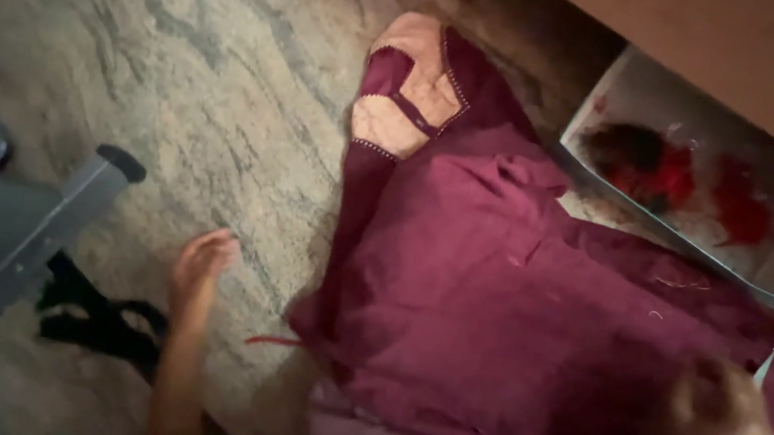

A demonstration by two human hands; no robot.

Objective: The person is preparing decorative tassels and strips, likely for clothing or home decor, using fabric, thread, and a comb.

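- A maroon garment [514, 300] lies spread on the marbled floor [182, 58], its beige-lined neck toward a box [703, 176].
- The left hand [202, 264] hovers above the floor, fingers loosely open, holding nothing.
- The right hand [718, 425], blurred, rests on the garment; grip unclear.

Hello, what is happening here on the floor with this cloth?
A person bends over a maroon garment spread on the stone floor. The right hand, blurred, is on the garment near its lower edge. The left hand is over the bare floor beside the garment, holding nothing. A grey chair base stands at the left, and a printed box lies under a wooden edge.
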